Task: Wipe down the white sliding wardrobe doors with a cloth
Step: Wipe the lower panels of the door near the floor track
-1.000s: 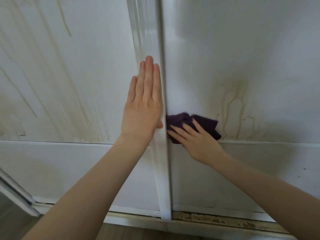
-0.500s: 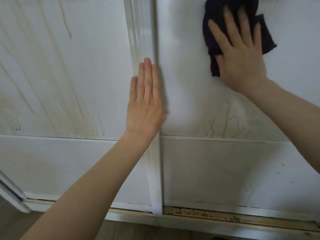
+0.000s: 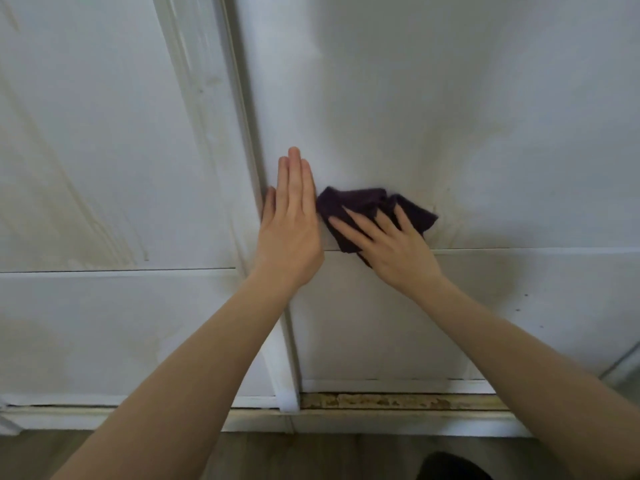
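Note:
Two white sliding wardrobe doors fill the view: the left door (image 3: 104, 150) and the right door (image 3: 450, 116), split by a vertical white frame strip (image 3: 214, 98). My right hand (image 3: 391, 247) presses a crumpled dark purple cloth (image 3: 363, 202) flat against the right door, just above its horizontal seam, fingers spread over it. My left hand (image 3: 291, 226) lies flat on the right door next to the frame strip, fingers together, touching the cloth's left edge and holding nothing. Yellowish drip stains (image 3: 450, 202) show right of the cloth.
Faint brown streaks run down the left door (image 3: 86, 209). A dirty, rust-speckled bottom track (image 3: 398, 400) runs under the right door, with a white base rail (image 3: 138, 415) below and wooden floor (image 3: 311, 455) beneath. A dark object (image 3: 450, 467) sits at the bottom edge.
My right hand swept the cloth from low by the frame up high on the right door, then back down to the seam. The view shifted left, so the frame strip sits further left.

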